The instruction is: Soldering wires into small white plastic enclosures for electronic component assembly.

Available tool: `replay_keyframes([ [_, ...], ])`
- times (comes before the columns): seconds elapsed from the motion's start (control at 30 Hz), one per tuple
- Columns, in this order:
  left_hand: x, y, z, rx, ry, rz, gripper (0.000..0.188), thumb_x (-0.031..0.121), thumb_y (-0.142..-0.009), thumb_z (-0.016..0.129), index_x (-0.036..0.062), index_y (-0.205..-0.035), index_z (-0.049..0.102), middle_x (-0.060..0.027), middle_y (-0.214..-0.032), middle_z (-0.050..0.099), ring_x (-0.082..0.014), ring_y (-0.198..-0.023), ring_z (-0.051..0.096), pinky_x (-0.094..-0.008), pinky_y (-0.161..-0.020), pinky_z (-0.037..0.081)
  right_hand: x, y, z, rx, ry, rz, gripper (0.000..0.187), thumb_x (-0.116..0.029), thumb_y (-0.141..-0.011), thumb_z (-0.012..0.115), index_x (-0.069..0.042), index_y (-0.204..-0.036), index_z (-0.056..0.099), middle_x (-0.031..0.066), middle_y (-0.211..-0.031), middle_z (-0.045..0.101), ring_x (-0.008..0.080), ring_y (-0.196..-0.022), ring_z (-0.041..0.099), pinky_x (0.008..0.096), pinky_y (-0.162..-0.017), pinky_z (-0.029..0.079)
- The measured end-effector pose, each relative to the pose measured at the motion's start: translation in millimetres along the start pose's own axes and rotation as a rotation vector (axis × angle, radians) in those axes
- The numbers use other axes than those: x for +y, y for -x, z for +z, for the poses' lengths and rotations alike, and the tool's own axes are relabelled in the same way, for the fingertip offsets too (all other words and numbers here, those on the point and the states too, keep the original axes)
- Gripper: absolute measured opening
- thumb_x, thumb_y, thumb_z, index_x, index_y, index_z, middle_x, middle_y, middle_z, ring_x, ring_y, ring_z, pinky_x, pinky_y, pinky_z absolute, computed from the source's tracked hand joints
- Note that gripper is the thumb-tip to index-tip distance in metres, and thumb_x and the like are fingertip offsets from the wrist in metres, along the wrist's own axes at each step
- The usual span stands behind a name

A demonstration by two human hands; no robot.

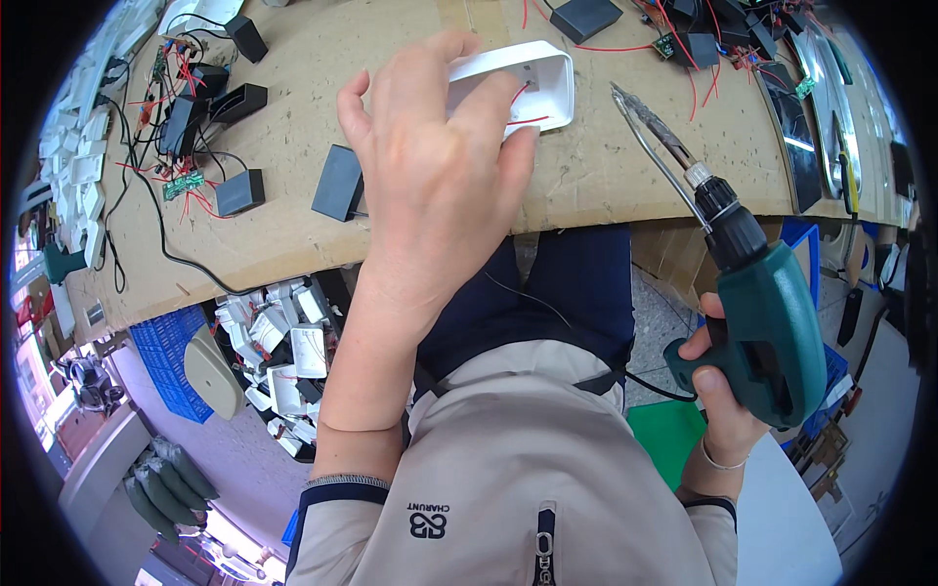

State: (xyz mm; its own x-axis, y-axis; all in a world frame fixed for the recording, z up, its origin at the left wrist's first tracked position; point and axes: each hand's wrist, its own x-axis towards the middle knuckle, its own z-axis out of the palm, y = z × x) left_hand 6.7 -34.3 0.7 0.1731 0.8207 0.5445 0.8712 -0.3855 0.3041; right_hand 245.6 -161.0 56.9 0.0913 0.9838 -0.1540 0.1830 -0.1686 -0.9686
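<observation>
My left hand [440, 156] grips a white plastic housing [532, 73] with thin red wires inside, held over the near edge of the brown workbench [606, 176]. My right hand [718, 391] holds a green soldering gun [767, 327] by its handle, off the bench's front edge at the right. Its long metal tip [650, 127] points up and left, ending just right of the white housing without touching it.
Black box parts [337, 183], small circuit boards with red wires [181, 181] and black cables lie across the bench. A box of white housings [283, 356] and a blue crate [171, 356] stand below at the left. More black parts [586, 18] sit at the far edge.
</observation>
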Motion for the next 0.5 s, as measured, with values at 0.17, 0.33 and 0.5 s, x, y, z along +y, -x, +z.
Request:
replay_keyframes([
  [0.17, -1, 8, -1, 0.088, 0.102, 0.014, 0.029, 0.012, -0.066, 0.078, 0.0084, -0.094, 0.071, -0.0118, -0.115, 0.059, -0.0285, -0.103, 0.055, -0.0379, -0.091, 0.038, 2, 0, 1, 0.031, -0.008, -0.011, 0.067, -0.016, -0.076, 0.077, 0.005, -0.132, 0.046, 0.0213, -0.115, 0.063, 0.0187, -0.08, 0.065, 0.0286, -0.071, 0.054],
  [0.33, -10, 15, 13, 0.262, 0.094, 0.142, 0.026, 0.01, -0.066, 0.074, 0.0152, -0.09, 0.067, -0.0032, -0.104, 0.061, -0.0224, -0.093, 0.055, -0.0372, -0.082, 0.032, 1, 0, 4, 0.046, -0.011, 0.002, 0.068, -0.016, -0.076, 0.077, 0.005, -0.133, 0.047, 0.0209, -0.114, 0.063, 0.0184, -0.078, 0.065, 0.0286, -0.07, 0.054],
  [0.5, -3, 15, 7, 0.211, 0.045, 0.098, 0.016, 0.012, -0.071, 0.077, 0.0112, -0.086, 0.07, -0.0006, -0.095, 0.064, -0.0165, -0.083, 0.055, -0.0312, -0.075, 0.032, 3, -1, 5, 0.036, -0.029, 0.001, 0.067, -0.015, -0.076, 0.076, 0.005, -0.132, 0.047, 0.0207, -0.113, 0.064, 0.0181, -0.079, 0.066, 0.0286, -0.07, 0.054],
])
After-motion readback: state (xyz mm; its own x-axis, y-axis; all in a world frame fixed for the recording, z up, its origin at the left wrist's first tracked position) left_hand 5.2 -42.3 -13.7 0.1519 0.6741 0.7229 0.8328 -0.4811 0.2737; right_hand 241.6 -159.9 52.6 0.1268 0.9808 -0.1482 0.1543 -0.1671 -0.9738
